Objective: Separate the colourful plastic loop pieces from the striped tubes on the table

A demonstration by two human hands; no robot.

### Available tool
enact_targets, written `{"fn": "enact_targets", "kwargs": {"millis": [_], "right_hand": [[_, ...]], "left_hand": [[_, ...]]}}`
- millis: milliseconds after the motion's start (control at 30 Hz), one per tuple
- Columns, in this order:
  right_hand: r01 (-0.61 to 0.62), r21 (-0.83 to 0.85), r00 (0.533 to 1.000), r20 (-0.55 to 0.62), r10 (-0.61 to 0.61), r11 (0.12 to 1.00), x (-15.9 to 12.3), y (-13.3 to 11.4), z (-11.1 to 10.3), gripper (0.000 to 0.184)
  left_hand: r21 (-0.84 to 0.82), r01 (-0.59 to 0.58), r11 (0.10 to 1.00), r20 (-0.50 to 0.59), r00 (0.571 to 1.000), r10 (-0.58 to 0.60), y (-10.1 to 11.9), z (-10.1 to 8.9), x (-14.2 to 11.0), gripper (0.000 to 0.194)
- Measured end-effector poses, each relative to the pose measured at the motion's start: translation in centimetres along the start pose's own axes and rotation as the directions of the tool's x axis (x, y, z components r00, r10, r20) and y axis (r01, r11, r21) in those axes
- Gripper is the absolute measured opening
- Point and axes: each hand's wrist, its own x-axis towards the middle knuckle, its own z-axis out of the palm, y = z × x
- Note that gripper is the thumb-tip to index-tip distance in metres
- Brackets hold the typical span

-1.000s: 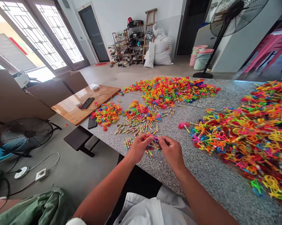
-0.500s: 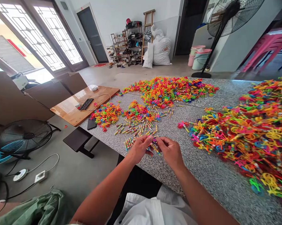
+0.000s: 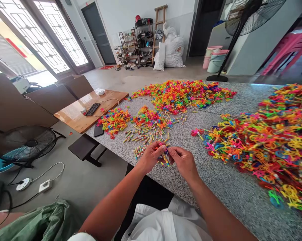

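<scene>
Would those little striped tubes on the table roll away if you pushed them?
Probably: the little striped tubes look round and thin, lying flat and scattered on the smooth speckled table. They seem light, since the left hand pinches one with fingertips.

A low wooden table (image 3: 90,115) stands at the far left corner of the speckled stone table (image 3: 231,190), carrying an abacus (image 3: 93,109) and a white device (image 3: 100,91); a dark phone (image 3: 99,131) lies on the stone edge nearby. On the floor sit a black fan (image 3: 25,144), a white power strip (image 3: 45,185) and a green bag (image 3: 40,222). Farther back stand a tall pedestal fan (image 3: 243,20), pastel buckets (image 3: 215,62), white sacks (image 3: 173,50), a wooden ladder (image 3: 159,30) and a cluttered shelf (image 3: 137,47).
</scene>
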Motion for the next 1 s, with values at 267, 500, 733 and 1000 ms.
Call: {"fn": "enact_targets", "kwargs": {"millis": [267,500,733,1000], "right_hand": [[-0.016,-0.02,1.0,0.01,0.017,1.0,-0.14,0.15,-0.05,0.046],[-0.068,0.033,0.997,0.032,0.067,0.997,-0.1,0.24,-0.21,0.048],[-0.119,0.096,0.991,0.074,0.112,0.988,0.14,0.36,-0.43,0.047],[0.028,-0.182,1.0,0.014,-0.026,0.983,-0.35,-0.39,-0.51,0.044]], "left_hand": [[0.023,-0.026,0.999,-0.058,0.998,0.027,0.01,0.08,0.01,0.048],[0.062,-0.031,0.998,-0.053,0.998,0.034,0.21,0.06,0.09,0.047],[0.084,-0.011,0.996,-0.018,1.0,0.012,0.2,-0.3,0.32,0.048],[0.079,-0.042,0.996,-0.023,0.999,0.044,-0.02,-0.07,0.5,0.049]]}}
